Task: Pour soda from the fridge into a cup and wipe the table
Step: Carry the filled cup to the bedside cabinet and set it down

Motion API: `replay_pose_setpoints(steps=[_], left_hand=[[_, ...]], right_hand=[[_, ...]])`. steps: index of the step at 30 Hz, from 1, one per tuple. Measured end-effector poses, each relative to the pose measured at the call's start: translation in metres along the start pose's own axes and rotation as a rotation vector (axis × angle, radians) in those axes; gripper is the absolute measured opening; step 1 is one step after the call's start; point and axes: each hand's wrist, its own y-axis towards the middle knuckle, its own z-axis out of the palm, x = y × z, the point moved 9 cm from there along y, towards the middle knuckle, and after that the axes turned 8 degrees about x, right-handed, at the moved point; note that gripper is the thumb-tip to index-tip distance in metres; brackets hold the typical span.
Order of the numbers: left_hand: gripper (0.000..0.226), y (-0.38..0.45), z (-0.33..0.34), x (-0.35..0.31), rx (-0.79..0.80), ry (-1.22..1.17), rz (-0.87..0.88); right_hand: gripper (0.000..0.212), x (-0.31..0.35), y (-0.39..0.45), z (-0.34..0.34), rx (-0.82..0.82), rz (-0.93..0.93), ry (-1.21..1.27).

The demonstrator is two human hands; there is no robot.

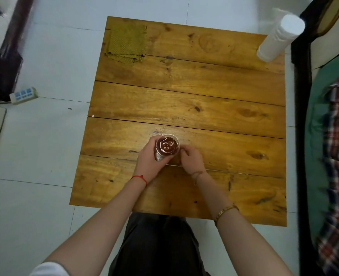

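Head camera looks straight down at a wooden table (184,100). Near the front edge stands a clear plastic cup (167,146) with dark brown soda in it. The soda is swirling and has bubbles on top.

The left hand (149,159) is wrapped around the left side of the cup, with the fingers closed on it. The right hand (191,159) is just beside the cup on the right. Its fingers are curled in and the fingertips touch the rim, or sit very near it; I cannot tell if they grip the cup or pinch something small.

I see no soda bottle or can on the table. So I think the pouring is done, and the wiping comes next. A green cloth (127,43) lies folded at the far left corner, well apart from the cup. A tall stack of white cups (278,37) stands at the far right corner.

What could go wrong? The cup looks thin and soft. A hard squeeze could push soda over the rim. A bump from an arm reaching across for the cloth could tip it. A few wet spots seem to shine on the wood near the cup.

I cannot read any words or brand names on the cup or anything else.
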Motion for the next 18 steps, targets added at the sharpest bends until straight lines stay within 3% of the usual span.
replay_pose_setpoints(steps=[18], left_hand=[[0.061, -0.126, -0.099, -0.112, -0.066, -0.131, 0.077]], right_hand=[[0.030, 0.085, -0.138, -0.003, 0.154, 0.010, 0.318]])
